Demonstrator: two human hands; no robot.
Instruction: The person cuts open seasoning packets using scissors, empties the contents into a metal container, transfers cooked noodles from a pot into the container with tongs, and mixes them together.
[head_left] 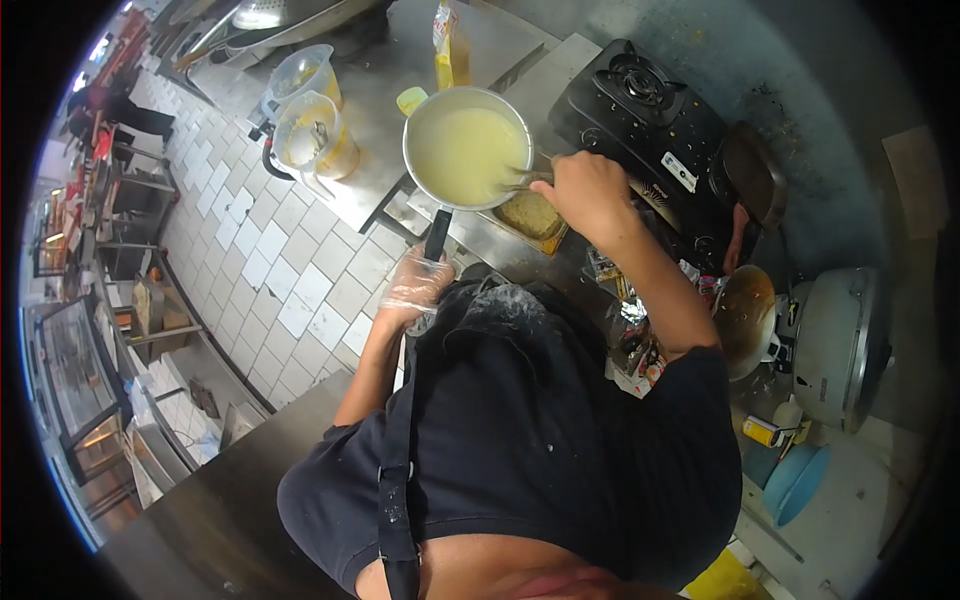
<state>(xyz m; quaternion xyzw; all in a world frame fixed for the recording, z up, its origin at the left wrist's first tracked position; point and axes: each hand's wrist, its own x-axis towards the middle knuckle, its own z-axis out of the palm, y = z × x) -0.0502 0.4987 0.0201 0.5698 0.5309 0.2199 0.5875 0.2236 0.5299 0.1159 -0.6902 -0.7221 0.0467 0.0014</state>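
A white saucepan (412,165) with a black handle (437,235) holds a smooth, pale yellow liquid (465,150). My left hand (415,285), in a clear plastic glove, is closed around the end of that handle. My bare right hand (590,195) grips a metal utensil (520,179) whose split-looking end dips into the liquid at the pan's right side. Its exact kind is unclear. Just below the pan's lower right rim is a rectangular metal container (535,222) with a yellowish, crumbly-looking content.
Two clear jugs (315,135) with yellow residue stand left of the pan. Behind it is a yellow packet (450,45). A black gas stove (640,110) lies to the right, near a frying pan (748,320) and a large lidded appliance (835,345). Another person (120,110) is far left.
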